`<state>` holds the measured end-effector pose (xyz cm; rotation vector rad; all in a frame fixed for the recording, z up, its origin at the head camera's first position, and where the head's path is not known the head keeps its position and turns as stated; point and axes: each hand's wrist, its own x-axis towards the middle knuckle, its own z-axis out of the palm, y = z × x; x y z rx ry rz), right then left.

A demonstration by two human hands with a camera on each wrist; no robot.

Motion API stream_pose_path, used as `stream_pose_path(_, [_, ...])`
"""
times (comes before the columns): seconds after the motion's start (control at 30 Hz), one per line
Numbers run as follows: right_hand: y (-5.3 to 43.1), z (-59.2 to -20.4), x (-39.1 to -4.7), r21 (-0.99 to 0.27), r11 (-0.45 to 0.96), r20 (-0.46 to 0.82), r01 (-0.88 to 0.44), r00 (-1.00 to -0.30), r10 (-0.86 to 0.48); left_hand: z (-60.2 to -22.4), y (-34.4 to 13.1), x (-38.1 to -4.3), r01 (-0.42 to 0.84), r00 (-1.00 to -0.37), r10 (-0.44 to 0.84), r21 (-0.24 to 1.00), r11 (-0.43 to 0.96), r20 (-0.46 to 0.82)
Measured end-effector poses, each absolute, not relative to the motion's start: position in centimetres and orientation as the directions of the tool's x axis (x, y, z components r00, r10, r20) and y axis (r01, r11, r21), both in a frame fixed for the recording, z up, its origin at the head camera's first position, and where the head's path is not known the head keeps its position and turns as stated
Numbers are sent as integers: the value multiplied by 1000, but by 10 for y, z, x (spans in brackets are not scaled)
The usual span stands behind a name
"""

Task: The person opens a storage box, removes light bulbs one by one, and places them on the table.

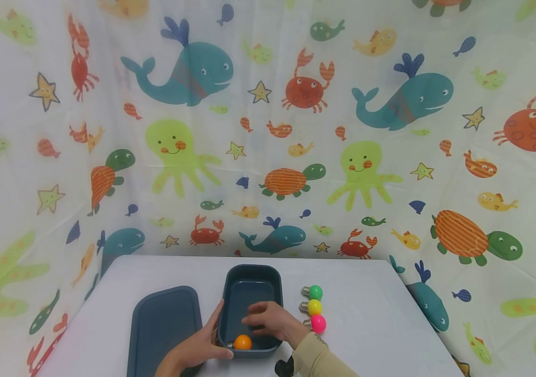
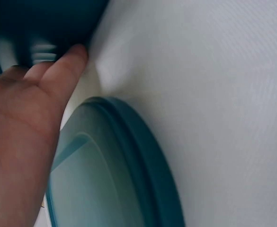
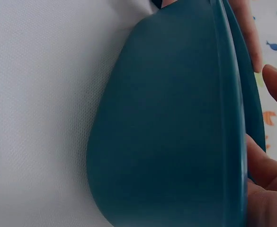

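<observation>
A dark blue rectangular container stands on the white table, with an orange light bulb lying inside at its near end. My left hand rests against the container's near left corner. Its straight fingers lie along the left wall, and the thumb reaches across the front. In the left wrist view, fingertips of the left hand touch the outer wall. My right hand is over the container's right side, fingers loosely bent, with nothing visible between them. Those fingers appear beyond the rim in the right wrist view.
A matching blue lid lies flat left of the container. To the right, a green bulb, a yellow bulb and a pink bulb lie in a column. A black object is by the right wrist. A sea-animal curtain surrounds the table.
</observation>
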<state>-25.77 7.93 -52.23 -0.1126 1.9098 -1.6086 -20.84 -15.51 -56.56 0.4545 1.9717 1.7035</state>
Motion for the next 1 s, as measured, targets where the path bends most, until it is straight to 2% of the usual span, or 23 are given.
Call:
stream_pose_path(0.37, [76,-526,-259,-892,301,-449,337,-731,-514,-569,-157,-208,-68,-818,558,986,149,-141])
stream_pose_path(1.0, [71,-529,-258,-868,407,-481,284,-688,-544,-564,-156,-207,-72,-813,567,989,128,-133])
